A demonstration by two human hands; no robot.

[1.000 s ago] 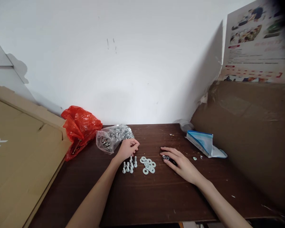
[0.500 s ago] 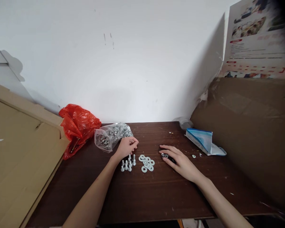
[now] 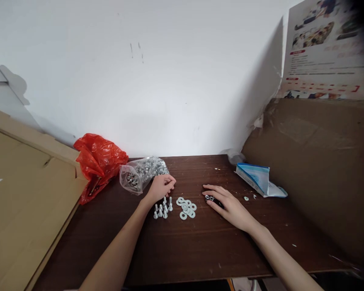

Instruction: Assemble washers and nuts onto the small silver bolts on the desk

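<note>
My left hand (image 3: pixel 161 188) rests on the table just in front of the clear plastic bag of metal hardware (image 3: pixel 142 171). Its fingers are loosely bent and a little apart, with nothing seen in them. Below it, several bolts (image 3: pixel 161 210) stand upright on their heads in a small cluster. Beside them lies a loose, overlapping pile of flat washers (image 3: pixel 186 207). My right hand (image 3: pixel 226 202) lies palm down to the right of the washers, fingers stretched and spread. Metal nuts (image 3: pixel 211 198) show between its fingers; any others under the palm are hidden.
A red plastic bag (image 3: pixel 100 157) stands at the back left beside a cardboard box (image 3: pixel 27 194). On the right are a blue and white packet (image 3: pixel 257 180), small scraps (image 3: pixel 246 198) and a large brown carton (image 3: pixel 321 169). A white wall (image 3: pixel 176 81) borders the dark table (image 3: pixel 182 250).
The view has shifted very slightly. Both hands, the bolts, the washers and the nuts stay where they were.
</note>
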